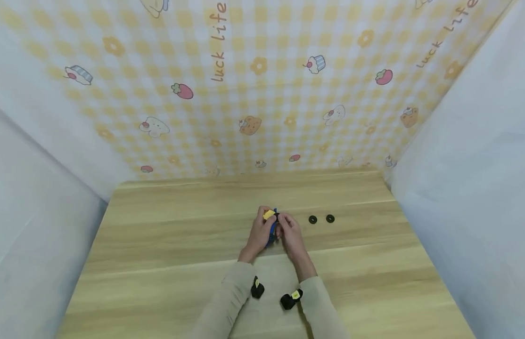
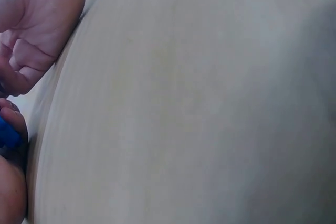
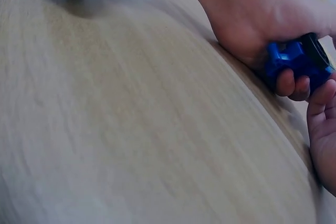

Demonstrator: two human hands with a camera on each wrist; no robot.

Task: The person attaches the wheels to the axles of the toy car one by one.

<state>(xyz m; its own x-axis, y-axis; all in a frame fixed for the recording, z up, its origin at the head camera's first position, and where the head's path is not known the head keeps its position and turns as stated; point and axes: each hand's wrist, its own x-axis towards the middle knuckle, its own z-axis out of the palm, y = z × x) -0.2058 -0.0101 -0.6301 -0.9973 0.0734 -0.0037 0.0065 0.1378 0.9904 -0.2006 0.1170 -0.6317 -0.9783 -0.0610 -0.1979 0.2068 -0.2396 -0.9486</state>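
Near the middle of the table, my left hand grips a blue and yellow toy car. Its yellow part lies by the thumb, and a black wheel shows on its side in the right wrist view, where the blue body sits between palm and fingertips. My right hand meets it from the right, its thumb and finger pinching a small black tire against the car. The fingers hide much of this contact. Only a blue corner of the car shows in the left wrist view.
Two loose black tires lie flat on the wooden table, to the right of the hands. A checked yellow cloth hangs behind the far edge. White sheets stand at both sides. Black wrist cameras sit by the sleeves.
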